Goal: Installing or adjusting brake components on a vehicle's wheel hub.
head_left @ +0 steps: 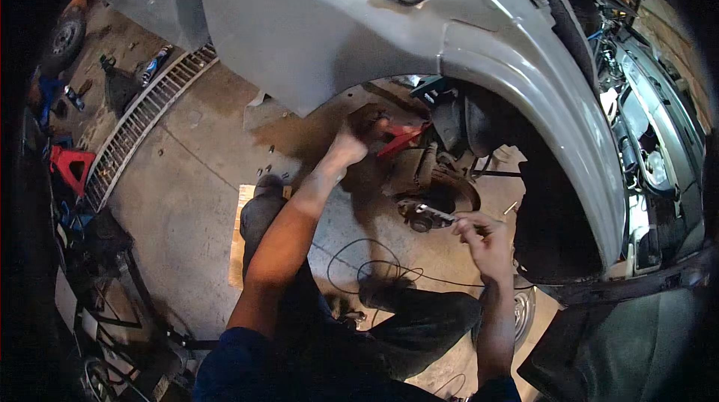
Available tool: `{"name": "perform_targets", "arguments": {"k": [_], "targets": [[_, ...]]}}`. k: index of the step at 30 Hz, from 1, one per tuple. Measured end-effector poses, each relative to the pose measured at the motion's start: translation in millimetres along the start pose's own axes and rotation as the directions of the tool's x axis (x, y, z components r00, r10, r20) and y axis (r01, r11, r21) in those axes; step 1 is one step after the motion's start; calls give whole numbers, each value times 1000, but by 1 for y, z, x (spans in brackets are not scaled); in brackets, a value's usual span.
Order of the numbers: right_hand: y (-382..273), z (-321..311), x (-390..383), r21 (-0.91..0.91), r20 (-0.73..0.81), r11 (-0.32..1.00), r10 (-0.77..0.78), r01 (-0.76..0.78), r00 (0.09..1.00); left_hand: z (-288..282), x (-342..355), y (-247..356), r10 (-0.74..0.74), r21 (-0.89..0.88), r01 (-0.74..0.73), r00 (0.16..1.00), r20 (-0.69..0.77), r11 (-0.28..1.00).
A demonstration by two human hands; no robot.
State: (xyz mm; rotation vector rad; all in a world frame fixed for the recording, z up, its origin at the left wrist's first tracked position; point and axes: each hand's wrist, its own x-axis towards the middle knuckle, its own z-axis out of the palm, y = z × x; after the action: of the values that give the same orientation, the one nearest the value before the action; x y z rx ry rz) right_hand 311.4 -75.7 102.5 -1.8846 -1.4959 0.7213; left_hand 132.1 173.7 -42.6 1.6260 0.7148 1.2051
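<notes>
My right hand [485,243] is closed on a slim silver wrench [440,213]. Its far end lies at the wheel hub [422,221], under the grey fender; whether it touches is unclear. My left hand [361,136] reaches forward into the fender's shadow, beside a red stand-like part [403,140] behind the brake and hub assembly. Deep shade hides its fingers, so what they touch cannot be made out. The wheel is off, and a dark, rusty brake part [457,188] shows next to the hub.
The grey fender [359,20] arches over the work. A black cable [367,241] loops across the floor by my knee. Small metal pieces [268,170] lie near a wooden board [237,252]. To the left are a metal grate [142,121] and a red jack stand [71,166].
</notes>
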Motion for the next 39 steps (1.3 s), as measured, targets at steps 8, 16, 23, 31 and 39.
{"name": "perform_targets", "arguments": {"k": [8, 16, 23, 31, 39], "targets": [[20, 7, 27, 144, -135, 989, 53, -33, 989, 23, -2, -21, -85, -294, 117, 989, 120, 949], [33, 17, 76, 323, -215, 945, 119, -45, 969, 30, -3, -26, 37, 72, -38, 999, 18, 997], [40, 9, 160, 16, -73, 995, 102, -101, 992, 41, 0, -35, -56, 170, 49, 998, 36, 984], [43, 15, 216, -387, 128, 908, 225, -160, 966, 60, -5, -51, -174, 144, 161, 981, 84, 976], [54, 19, 225, -394, 208, 885, 350, -249, 913, 73, -9, -63, -174, 138, 163, 982, 71, 977]]}}
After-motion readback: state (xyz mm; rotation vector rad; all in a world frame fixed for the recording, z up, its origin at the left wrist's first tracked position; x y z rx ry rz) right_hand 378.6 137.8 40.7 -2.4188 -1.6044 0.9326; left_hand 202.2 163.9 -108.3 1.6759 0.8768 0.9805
